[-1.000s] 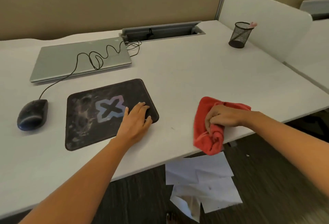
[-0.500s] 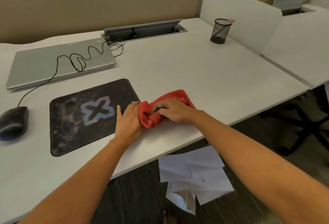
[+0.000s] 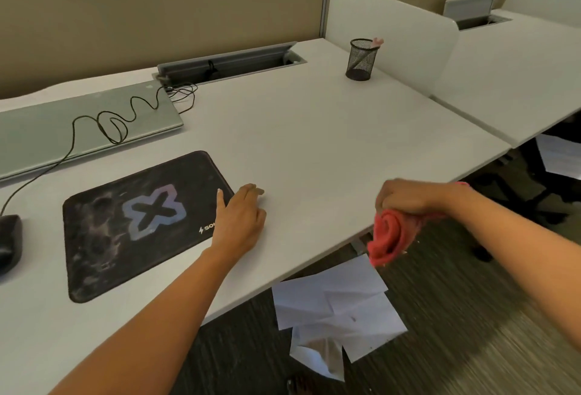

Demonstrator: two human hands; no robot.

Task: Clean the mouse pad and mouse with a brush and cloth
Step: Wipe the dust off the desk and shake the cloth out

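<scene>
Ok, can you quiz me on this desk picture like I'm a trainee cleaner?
1. True or false: the right hand holds the red cloth flat on the mouse pad.
2. What lies on the floor below the desk? A) white papers B) a brush C) a keyboard
3. Fill in: the cable of the mouse runs over the closed ____.

Key: 1. False, the cloth is bunched at the desk's front edge. 2. A. 3. laptop.

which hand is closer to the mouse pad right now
Left. The left hand rests on the mouse pad's right edge; the right hand grips the red cloth past the desk's front edge, far to the pad's right.
</scene>
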